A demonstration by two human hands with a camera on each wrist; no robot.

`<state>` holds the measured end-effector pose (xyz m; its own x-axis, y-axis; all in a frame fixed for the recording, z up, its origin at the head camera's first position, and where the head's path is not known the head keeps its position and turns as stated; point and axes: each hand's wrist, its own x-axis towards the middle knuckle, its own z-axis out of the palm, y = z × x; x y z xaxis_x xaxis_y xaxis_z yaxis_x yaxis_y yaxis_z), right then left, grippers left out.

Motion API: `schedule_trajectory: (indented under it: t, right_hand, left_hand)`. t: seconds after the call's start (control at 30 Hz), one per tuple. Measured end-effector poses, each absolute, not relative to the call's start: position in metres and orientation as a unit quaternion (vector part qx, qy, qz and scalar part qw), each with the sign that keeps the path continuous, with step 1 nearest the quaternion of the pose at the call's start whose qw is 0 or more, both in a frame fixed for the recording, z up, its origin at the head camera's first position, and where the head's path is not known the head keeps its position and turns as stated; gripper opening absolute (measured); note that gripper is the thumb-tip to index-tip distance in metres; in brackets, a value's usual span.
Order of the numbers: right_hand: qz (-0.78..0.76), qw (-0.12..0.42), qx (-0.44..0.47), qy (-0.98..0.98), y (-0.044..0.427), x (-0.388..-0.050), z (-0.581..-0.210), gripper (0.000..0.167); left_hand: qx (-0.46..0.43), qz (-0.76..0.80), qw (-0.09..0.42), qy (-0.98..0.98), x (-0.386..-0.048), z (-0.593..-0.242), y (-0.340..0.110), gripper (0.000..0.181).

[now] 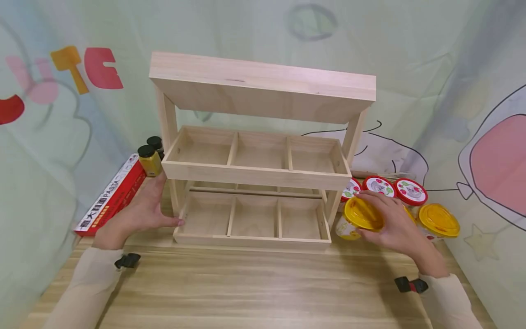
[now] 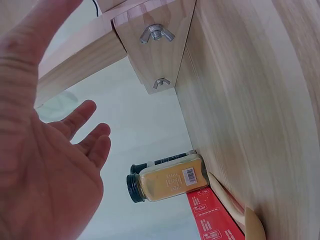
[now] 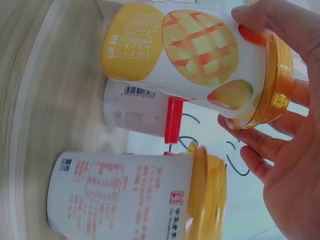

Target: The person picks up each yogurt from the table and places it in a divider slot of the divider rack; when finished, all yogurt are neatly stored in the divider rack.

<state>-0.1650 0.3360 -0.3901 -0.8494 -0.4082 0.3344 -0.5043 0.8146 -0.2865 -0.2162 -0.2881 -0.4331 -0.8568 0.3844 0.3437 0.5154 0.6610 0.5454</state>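
Observation:
A light wooden rack (image 1: 255,176) with two three-compartment trays stands at the back middle. My left hand (image 1: 141,212) is at its left side, thumb against the lower tray's left end and fingers spread; in the left wrist view the left hand (image 2: 55,150) holds nothing. On the right, my right hand (image 1: 396,224) grips a yellow-lidded cup (image 1: 363,214) around its lid. The right wrist view shows that cup (image 3: 200,55) with a mango picture, the right hand (image 3: 295,135) with its thumb on one side and fingers on the other. Whether the cup touches the table is unclear.
Several red-lidded cups (image 1: 411,191) and another yellow-lidded cup (image 1: 438,220) stand right of the rack. To the left are a red pasta box (image 1: 113,196) and two black-capped jars, one yellow (image 1: 150,162). Curtains surround the wooden table (image 1: 255,283).

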Motion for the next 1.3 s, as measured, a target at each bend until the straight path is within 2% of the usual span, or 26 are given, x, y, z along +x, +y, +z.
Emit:
schedule_trajectory:
  t: [0.2, 0.53, 0.83, 1.3]
  right_hand:
    - [0.199, 0.143, 0.254, -0.936, 0.33, -0.161, -0.385, 0.084]
    - [0.21, 0.127, 0.248, -0.937, 0.318, -0.149, -0.378, 0.085]
    - [0.226, 0.137, 0.274, -0.925, 0.301, -0.146, -0.375, 0.086]
    - [0.253, 0.1, 0.296, -0.916, 0.273, -0.156, -0.377, 0.084]
  left_hand:
    - [-0.249, -0.329, 0.102, -0.905, -0.218, -0.433, -0.289, 0.163]
    - [-0.26, -0.336, 0.104, -0.899, -0.217, -0.434, -0.287, 0.16]
    - [-0.256, -0.335, 0.091, -0.902, -0.216, -0.431, -0.287, 0.16]
    - [-0.242, -0.331, 0.074, -0.909, -0.213, -0.431, -0.288, 0.158]
